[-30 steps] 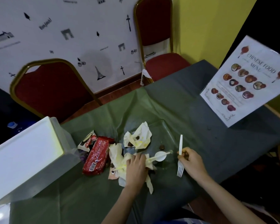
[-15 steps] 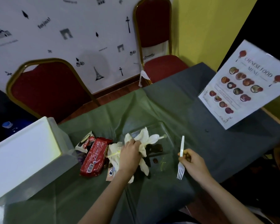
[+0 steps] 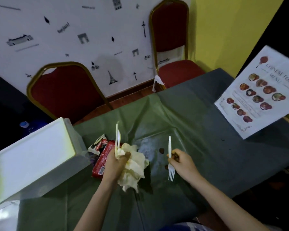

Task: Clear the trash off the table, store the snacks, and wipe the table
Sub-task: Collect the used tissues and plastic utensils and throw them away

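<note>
My left hand [image 3: 114,164] is shut on a bundle of crumpled white napkins [image 3: 133,165], lifted just above the table, with a white plastic spoon [image 3: 118,136] sticking up out of the grip. My right hand [image 3: 182,162] holds a white plastic fork [image 3: 170,157] by the middle, tines pointing toward me. A red snack packet [image 3: 101,161] lies on the green tablecloth [image 3: 157,117] just left of my left hand, with a smaller white and red snack packet [image 3: 98,144] behind it. Small brown crumbs [image 3: 161,150] lie between my hands.
A white plastic box [image 3: 32,157] stands at the table's left edge. A laminated Chinese food menu [image 3: 260,92] stands at the right. Two red chairs [image 3: 65,92] stand behind the table against the patterned wall. A blue-capped bottle [image 3: 24,125] shows beyond the box.
My left hand gathered the loose napkins and the spoon off the table into one bundle and lifted it. My right hand kept hold of the fork, hardly moving.
</note>
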Demonstrator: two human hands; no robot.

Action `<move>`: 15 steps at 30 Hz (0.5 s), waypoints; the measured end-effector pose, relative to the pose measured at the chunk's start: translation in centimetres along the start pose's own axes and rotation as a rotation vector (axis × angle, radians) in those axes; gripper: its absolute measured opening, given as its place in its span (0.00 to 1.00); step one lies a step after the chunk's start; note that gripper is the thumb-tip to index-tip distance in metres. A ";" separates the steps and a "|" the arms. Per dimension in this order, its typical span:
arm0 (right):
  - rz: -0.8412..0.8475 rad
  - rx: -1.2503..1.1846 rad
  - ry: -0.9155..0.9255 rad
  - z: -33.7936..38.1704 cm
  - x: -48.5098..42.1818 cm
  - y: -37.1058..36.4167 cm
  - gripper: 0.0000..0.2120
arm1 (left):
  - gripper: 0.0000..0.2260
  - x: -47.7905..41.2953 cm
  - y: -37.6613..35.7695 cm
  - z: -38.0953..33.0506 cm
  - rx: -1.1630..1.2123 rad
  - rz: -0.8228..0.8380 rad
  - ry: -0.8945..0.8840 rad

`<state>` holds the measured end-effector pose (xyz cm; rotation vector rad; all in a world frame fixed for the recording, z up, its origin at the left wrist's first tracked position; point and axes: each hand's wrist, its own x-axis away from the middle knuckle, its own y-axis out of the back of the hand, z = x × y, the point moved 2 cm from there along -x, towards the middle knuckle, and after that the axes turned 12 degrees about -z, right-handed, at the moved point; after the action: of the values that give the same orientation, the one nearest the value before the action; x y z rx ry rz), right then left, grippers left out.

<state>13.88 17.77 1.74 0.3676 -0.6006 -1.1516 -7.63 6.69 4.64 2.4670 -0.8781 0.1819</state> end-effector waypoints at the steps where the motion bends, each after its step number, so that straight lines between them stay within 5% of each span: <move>1: 0.013 0.005 0.018 0.4 -0.1 -0.2 0.05 | 0.07 -0.2 0.2 0.2 0.005 -0.030 0.007; 6: 0.060 0.007 0.056 1.6 -0.4 -1.1 0.06 | 0.09 -1.1 0.2 1.7 -0.178 -0.039 0.002; 11: 0.080 -0.031 0.078 2.2 -0.6 -1.8 0.03 | 0.05 -0.6 0.5 1.4 -0.280 -0.162 -0.203; 15: 0.088 -0.025 0.067 1.9 -0.7 -2.2 0.02 | 0.07 0.3 -1.2 1.7 -0.467 -0.063 -0.360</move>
<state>10.86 17.66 1.81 0.3536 -0.5386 -1.0573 -6.68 6.44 2.72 2.1069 -0.8659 -0.4546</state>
